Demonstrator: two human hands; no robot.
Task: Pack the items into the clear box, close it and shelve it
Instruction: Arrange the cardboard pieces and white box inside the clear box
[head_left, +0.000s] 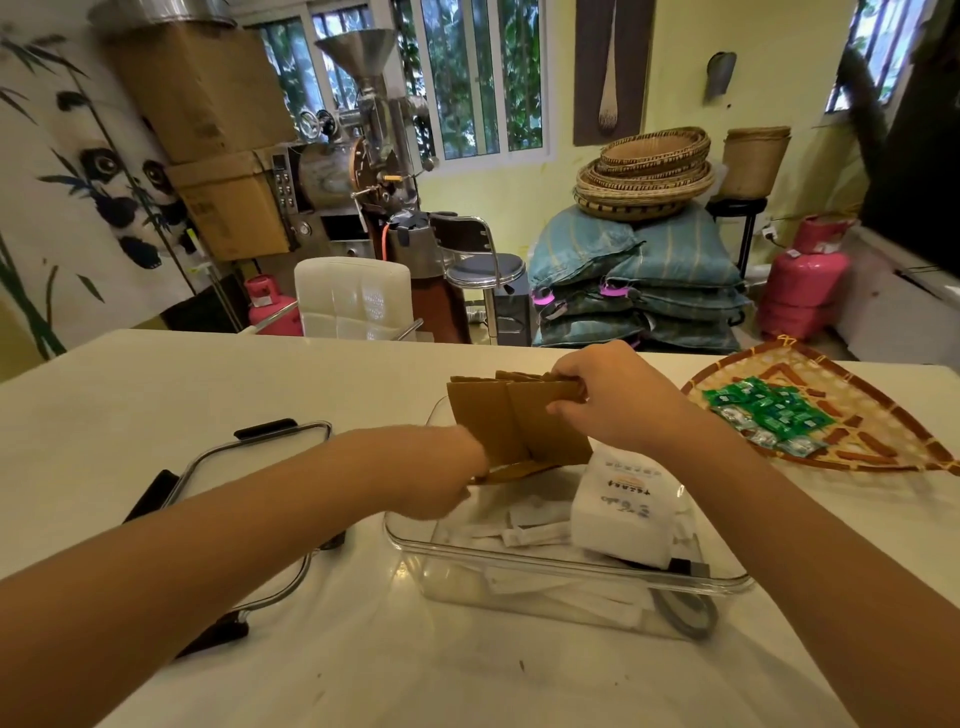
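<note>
The clear box (561, 566) stands open on the white table in front of me. Inside it lie several white sachets (524, 530) and a white printed packet (623, 514) leaning at the right. Both hands hold a stack of brown paper sleeves (509, 421) upright over the far part of the box. My left hand (441, 478) grips the stack's lower left edge. My right hand (608, 400) pinches its top right corner. The box's clear lid (249, 452), with black clips, lies flat on the table to the left.
A woven bamboo tray (852, 431) with several green sachets (763, 410) lies at the table's right. Beyond the far table edge stand a white chair back (353, 296), a metal stool (483, 270), pink gas cylinders (800, 280) and stacked blue sacks (639, 280).
</note>
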